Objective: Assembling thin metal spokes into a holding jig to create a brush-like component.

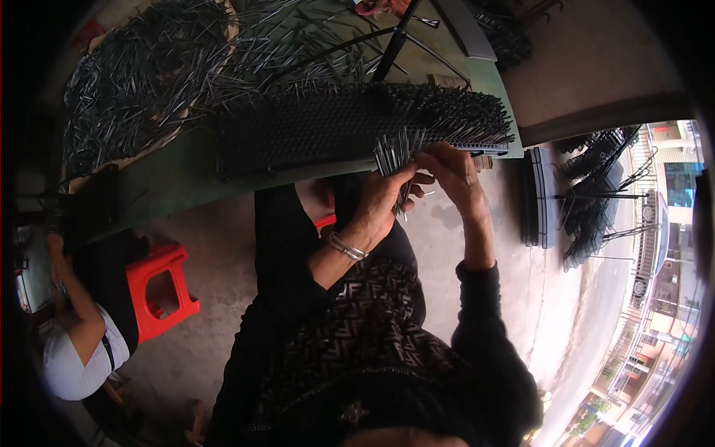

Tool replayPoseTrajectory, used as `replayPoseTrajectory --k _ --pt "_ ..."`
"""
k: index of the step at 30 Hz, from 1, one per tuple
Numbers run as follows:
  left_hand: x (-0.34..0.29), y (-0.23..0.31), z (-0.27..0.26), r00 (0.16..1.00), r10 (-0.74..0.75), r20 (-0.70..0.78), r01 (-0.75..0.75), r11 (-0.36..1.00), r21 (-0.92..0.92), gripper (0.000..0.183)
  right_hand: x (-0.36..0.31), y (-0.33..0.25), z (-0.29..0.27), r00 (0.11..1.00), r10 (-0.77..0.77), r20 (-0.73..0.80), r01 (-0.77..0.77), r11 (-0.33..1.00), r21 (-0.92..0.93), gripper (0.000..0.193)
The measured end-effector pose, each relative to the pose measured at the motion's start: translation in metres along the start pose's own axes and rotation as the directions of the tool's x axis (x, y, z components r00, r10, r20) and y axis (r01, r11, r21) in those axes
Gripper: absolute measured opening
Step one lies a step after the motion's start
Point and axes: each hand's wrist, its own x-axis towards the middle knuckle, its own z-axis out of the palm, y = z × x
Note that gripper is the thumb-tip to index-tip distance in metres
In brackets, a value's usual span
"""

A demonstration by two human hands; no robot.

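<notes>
In front of my body, my left hand (pixel 381 200), with a bracelet on its wrist, is closed around a bundle of thin dark rods (pixel 397 151). The rods point up and away from me, and a few ends poke out below the fingers. Against the bundle's right side, my right hand (pixel 452 173) has its fingertips pinched together; what they hold, if anything, is too small to make out. Just beyond both hands lies a long black perforated tray (pixel 298 134). Many similar rods stand in its holes on the right, while holes show bare toward the left.
A large heap of loose rods (pixel 149 74) covers the left of the green table (pixel 186 195). Black stand legs (pixel 391 54) rise behind the tray. A red stool (pixel 161 289) and another person (pixel 78 354) are at left. Stacked grey trays (pixel 542 197) stand at right.
</notes>
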Motion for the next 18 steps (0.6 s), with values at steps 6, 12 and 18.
replayPoseTrajectory --k 6,12,18 --pt "-0.007 0.002 0.004 0.999 -0.029 -0.023 0.032 0.991 0.129 0.02 0.002 0.001 -0.009 0.997 0.05 -0.053 -0.035 0.969 0.245 0.02" --pt "-0.009 0.002 0.001 1.0 0.005 0.018 -0.008 0.985 0.172 0.021 0.004 0.001 -0.01 0.995 0.101 -0.011 -0.095 0.959 0.266 0.025" --pt "-0.009 0.004 -0.003 0.999 0.01 0.032 -0.017 0.979 0.205 0.023 0.001 -0.007 -0.008 0.984 0.176 0.02 -0.168 0.888 0.427 0.024"
